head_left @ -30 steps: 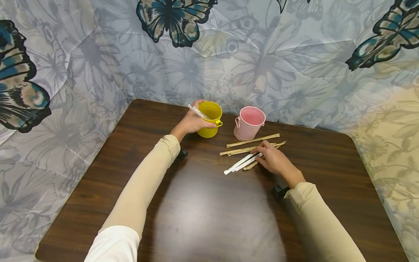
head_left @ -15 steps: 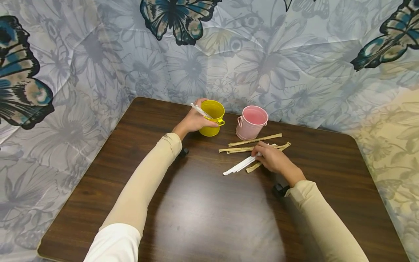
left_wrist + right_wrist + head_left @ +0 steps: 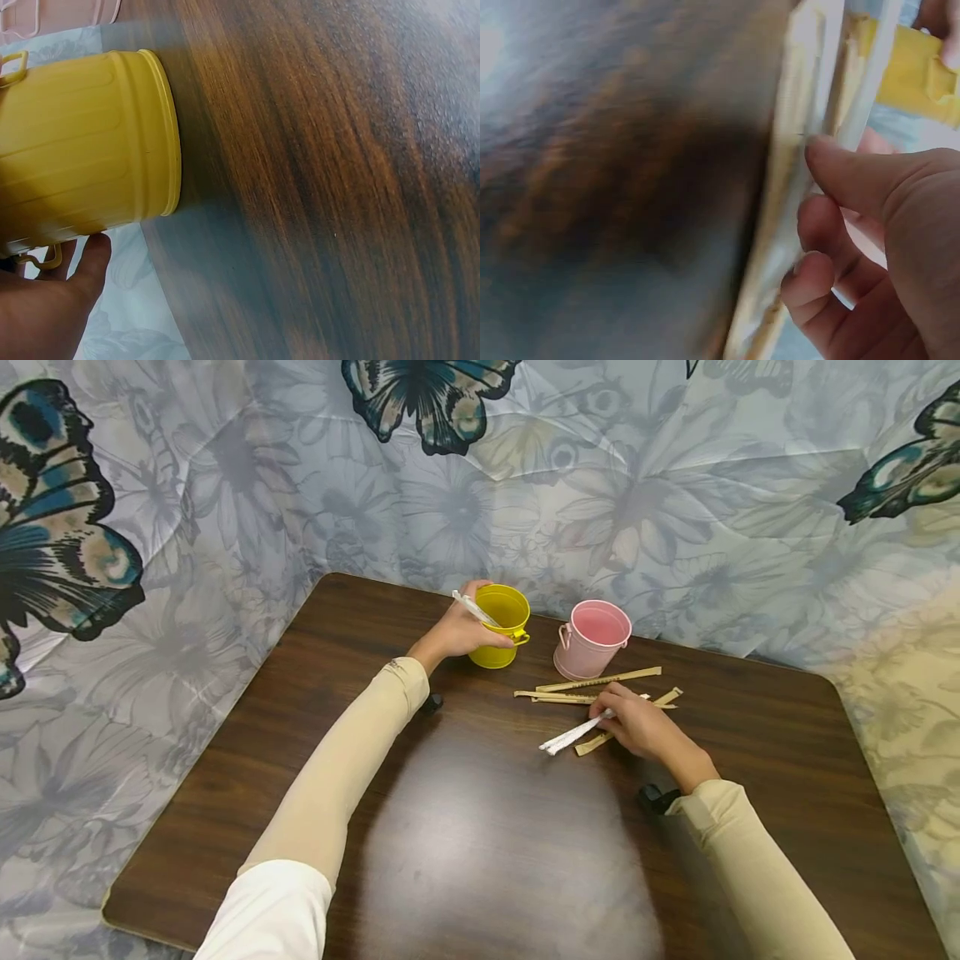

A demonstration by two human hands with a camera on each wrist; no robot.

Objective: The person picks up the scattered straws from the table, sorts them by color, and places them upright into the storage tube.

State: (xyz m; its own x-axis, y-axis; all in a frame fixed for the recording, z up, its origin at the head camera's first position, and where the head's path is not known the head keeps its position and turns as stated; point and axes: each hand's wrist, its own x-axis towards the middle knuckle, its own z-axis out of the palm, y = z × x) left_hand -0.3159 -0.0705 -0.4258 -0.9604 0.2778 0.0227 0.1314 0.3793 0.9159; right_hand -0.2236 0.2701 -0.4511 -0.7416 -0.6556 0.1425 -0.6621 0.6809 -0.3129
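Note:
My left hand [image 3: 461, 631] grips the yellow bucket [image 3: 498, 654] by its side, thumb toward the front handle. Inside that bucket leans a white paper-wrapped straw [image 3: 472, 607], its end sticking out over the rim. The left wrist view shows the bucket [image 3: 82, 142] side-on above the wood. My right hand [image 3: 637, 722] pinches several white wrapped straws [image 3: 573, 735] between thumb and fingers, their near ends bunched together. Beneath and behind this hand lie several tan paper-wrapped straws [image 3: 600, 682], some partly hidden by it. The right wrist view is blurred around the straws.
A pink bucket [image 3: 581, 652] stands to the right of the yellow one, behind the straws. The dark wood table [image 3: 510, 827] has its back edge close behind both buckets. A butterfly-print cloth [image 3: 450, 518] hangs behind it.
The right hand has drawn the white straws into a tighter bunch, and their near ends look raised off the table. The left hand still holds the yellow bucket. The head view has shifted slightly.

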